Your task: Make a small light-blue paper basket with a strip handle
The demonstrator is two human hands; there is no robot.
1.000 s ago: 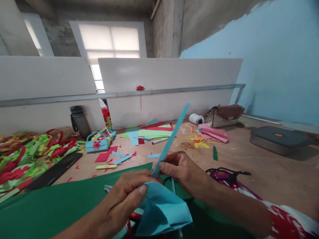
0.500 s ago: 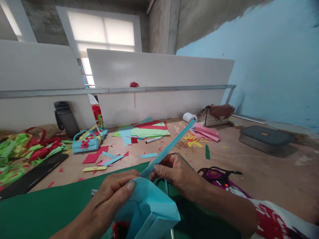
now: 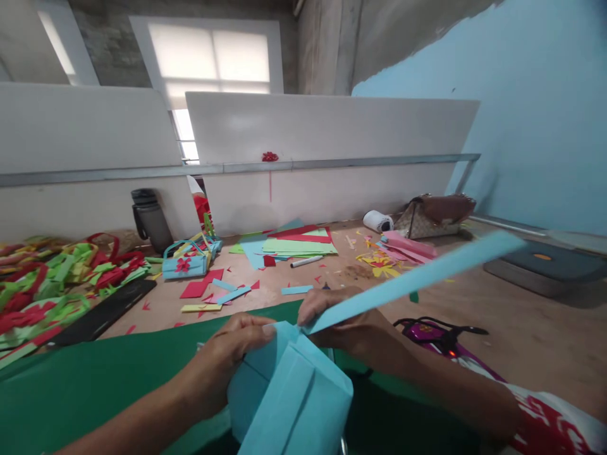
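A folded light-blue paper bag [image 3: 289,392] is held low in front of me over a green sheet [image 3: 118,373]. My left hand [image 3: 230,354] grips its upper left edge, thumb on the near face. A long light-blue paper strip [image 3: 417,284] slants up to the right from the bag's top edge. Its lower end is pinched by my right hand [image 3: 332,316], right against the bag. Whether the strip is fixed there I cannot tell. Part of my right hand is hidden behind the strip.
Beyond the green sheet lie paper scraps [image 3: 232,294], stacked coloured sheets [image 3: 298,243], a marker [image 3: 306,261] and a small finished blue paper handbag [image 3: 184,264]. Left are a black bottle [image 3: 152,221] and a scrap pile [image 3: 71,272]. Right are a handbag [image 3: 436,215] and a lidded box [image 3: 545,268].
The strip has swung down to the right, and its lower end now meets the bag's edge. The bag has turned, showing its folded side. The view has shifted slightly left.
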